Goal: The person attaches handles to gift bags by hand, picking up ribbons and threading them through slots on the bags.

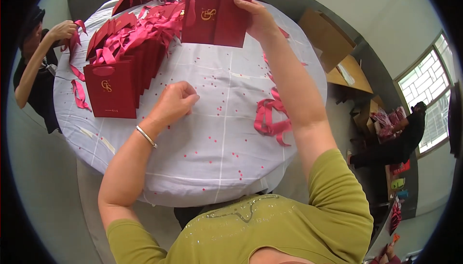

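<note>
Red paper bag held sideways at its bottom end by the right hand

The right hand (263,20) grips a dark red bag (205,30) out ahead of the left hand, thumb on the face and fingers hidden behind, at the end away from its pink ribbon handle (191,13). The left hand (174,102) hangs bent and loosely curled, nearer the body, with nothing visible in it.

The bag looks like light, fairly stiff card, smooth enough to slide a little and apt to dent under a hard squeeze. A crease runs across its middle, so it probably folds there. The bottom edge seems the safest hold; the ribbon is soft and likely gives no support.

To the left of the left hand stands a row of similar bags (113,97), pink ribbons (123,44) piled over their tops; what is inside cannot be told. Loose ribbon (270,119) lies below the right hand. Well beyond it, to the right, a cardboard box (325,37) hides its contents
</note>
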Available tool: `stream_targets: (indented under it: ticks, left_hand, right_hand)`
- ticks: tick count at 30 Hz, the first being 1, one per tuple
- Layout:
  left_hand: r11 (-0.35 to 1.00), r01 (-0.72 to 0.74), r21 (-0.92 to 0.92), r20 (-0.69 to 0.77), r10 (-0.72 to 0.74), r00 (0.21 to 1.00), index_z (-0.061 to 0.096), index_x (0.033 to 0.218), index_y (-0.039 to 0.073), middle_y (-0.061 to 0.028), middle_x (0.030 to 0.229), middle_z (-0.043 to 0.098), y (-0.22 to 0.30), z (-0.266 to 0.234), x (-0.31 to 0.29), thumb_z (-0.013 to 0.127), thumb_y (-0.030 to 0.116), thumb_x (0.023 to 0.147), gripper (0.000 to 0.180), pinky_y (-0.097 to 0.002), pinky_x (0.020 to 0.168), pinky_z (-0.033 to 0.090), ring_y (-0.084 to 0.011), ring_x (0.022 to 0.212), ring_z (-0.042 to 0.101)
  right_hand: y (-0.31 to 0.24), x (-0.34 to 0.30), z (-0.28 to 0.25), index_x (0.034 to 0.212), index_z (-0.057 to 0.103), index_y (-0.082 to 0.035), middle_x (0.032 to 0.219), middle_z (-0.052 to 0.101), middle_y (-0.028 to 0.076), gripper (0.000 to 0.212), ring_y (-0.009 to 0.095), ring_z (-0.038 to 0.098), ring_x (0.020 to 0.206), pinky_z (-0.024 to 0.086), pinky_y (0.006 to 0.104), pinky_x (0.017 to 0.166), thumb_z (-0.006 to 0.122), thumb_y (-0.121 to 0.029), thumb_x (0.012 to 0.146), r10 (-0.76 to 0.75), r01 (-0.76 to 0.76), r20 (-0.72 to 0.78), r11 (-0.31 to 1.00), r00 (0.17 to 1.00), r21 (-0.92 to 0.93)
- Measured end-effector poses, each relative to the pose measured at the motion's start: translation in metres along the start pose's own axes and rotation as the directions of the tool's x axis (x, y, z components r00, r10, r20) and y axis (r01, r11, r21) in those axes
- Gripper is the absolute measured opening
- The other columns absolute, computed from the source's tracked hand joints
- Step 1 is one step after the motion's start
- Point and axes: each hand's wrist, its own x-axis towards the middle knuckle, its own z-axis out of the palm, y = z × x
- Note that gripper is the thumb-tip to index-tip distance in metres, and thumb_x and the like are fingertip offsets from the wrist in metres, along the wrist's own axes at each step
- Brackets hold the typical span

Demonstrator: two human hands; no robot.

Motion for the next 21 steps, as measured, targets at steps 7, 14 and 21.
stream_targets:
  ticks: [7, 14, 21]
  left_hand:
    - [0.642, 0.303, -0.705, 0.216, -0.213, 0.953, 0.051, 0.119, -0.011, -0.0252, 0.112, 0.064, 0.001, -0.005, -0.002, 0.039, 0.055, 0.101, 0.07, -0.0418, 0.081, 0.059, -0.0318, 0.099, 0.068]
    - [0.509, 0.458, -0.729, 0.4, -0.227, 0.888, 0.056, 0.108, -0.005, -0.0169, 0.098, 0.068, -0.006, -0.014, 0.004, 0.045, 0.054, 0.099, 0.061, -0.0421, 0.075, 0.06, -0.0283, 0.086, 0.071]
    - [0.83, 0.359, -0.428, 0.297, -0.246, 0.923, 0.058, 0.105, -0.002, -0.0092, 0.092, 0.069, -0.001, 0.002, -0.003, 0.069, 0.019, 0.09, 0.028, -0.0304, 0.061, 0.06, -0.0163, 0.078, 0.07]
  right_hand:
    - [0.006, -0.073, 0.02, 0.101, 0.07, -0.008, 0.09, 0.071, 0.005, 0.023, 0.015, 0.066, 0.074, 0.052, 0.0285, 0.062, 0.079, -0.011, 0.079, -0.507, 0.471, 0.253, 0.365, 0.824, -0.803]
    - [0.043, -0.209, 0.036, 0.1, 0.068, -0.008, 0.095, 0.064, 0.006, 0.032, 0.022, 0.063, 0.08, 0.052, 0.0349, 0.069, 0.069, -0.011, 0.068, -0.157, 0.754, 0.776, -0.186, 0.611, -0.63]
    - [0.046, -0.251, 0.055, 0.103, 0.067, -0.004, 0.093, 0.063, 0.007, 0.034, 0.022, 0.063, 0.077, 0.052, 0.0342, 0.066, 0.067, -0.009, 0.07, -0.109, 0.778, 0.783, -0.09, 0.613, -0.622]
